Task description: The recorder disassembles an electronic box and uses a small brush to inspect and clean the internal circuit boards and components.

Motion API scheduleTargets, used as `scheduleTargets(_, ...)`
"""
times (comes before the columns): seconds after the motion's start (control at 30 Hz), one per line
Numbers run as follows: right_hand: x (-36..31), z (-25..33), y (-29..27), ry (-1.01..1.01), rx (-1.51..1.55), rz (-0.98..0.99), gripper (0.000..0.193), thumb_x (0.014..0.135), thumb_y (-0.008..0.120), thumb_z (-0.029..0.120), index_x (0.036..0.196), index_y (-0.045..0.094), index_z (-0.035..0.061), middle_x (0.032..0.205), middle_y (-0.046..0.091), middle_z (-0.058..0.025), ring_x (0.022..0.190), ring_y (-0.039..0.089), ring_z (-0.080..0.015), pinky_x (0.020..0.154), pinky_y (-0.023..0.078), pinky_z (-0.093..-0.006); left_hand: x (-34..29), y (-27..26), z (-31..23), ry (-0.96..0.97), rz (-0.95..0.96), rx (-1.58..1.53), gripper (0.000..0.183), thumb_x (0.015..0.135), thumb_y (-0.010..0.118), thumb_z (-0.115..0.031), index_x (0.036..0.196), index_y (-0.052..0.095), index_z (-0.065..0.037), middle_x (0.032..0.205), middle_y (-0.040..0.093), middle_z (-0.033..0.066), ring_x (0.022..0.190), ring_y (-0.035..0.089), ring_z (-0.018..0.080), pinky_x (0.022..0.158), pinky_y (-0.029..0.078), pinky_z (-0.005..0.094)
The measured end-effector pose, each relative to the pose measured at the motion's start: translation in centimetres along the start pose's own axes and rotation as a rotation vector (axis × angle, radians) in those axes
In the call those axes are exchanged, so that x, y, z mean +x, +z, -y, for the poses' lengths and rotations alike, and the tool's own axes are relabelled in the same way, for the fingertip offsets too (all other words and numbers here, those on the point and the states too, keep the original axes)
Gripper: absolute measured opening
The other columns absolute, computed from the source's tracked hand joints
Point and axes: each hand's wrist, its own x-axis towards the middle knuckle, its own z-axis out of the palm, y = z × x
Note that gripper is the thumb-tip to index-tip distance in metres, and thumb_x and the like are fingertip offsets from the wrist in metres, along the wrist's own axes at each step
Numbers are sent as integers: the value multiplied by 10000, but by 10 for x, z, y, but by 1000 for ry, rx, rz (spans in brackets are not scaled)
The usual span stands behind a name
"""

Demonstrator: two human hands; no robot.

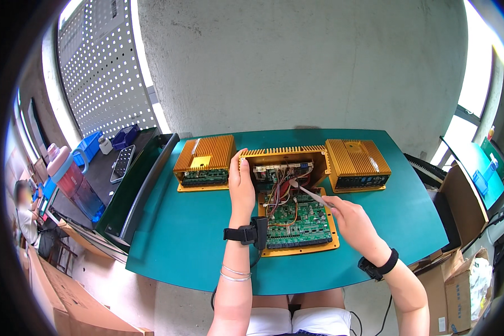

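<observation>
Head view, sole view; items listed by position on the green table (190, 241).

Item 1: open gold housing (285, 152), finned along the top, mid-table toward the far edge, its open side facing the near edge. Left hand (242, 187) at its left wall: fingers close together and gripping the wall, thumb on the near side; fingertips behind the wall cannot be seen.

Item 2: slim pale tool (316, 196), pinched between thumb and fingers of the right hand (350, 219). Long axis slants from those fingertips toward the table's far left corner. Pale tip lies ahead and to the left of the right fingers, at the housing's opening beside the cable bundle (276, 196); whether tip and cables touch cannot be told. Right hand is the nearer of the two to that tip; left hand lies beyond, across the cables.

Item 3: green circuit board (305, 224) on a gold base plate (331, 246), flat between housing and near edge, cables running across its far part.

Item 4: left gold unit (204, 154), toward the far left corner, board showing at its front.

Item 5: right gold unit (357, 157), toward the far right corner, ports along its front.
</observation>
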Motion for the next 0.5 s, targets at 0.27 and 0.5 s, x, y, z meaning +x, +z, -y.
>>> scheduleTargets(0.27, -6, -4, 7, -88, -13, 6, 268, 930, 525, 65, 1191, 585, 71, 868, 630, -182, 807, 602, -387, 705, 496, -450, 0, 0, -1, 7, -11, 0, 370, 1044, 394, -272, 1293, 517, -28, 1268, 563, 106, 1204, 497, 204, 1052, 341, 321)
scheduleTargets(0.5, -8, 7, 4, -84, -61, 95, 273, 912, 544, 54, 1176, 613, 60, 864, 628, -184, 801, 602, -379, 712, 492, -438, -1, 0, -3, -18, -1, 9, 371, 1046, 389, -276, 1292, 515, -29, 1272, 557, 109, 1220, 490, 209, 1064, 332, 326)
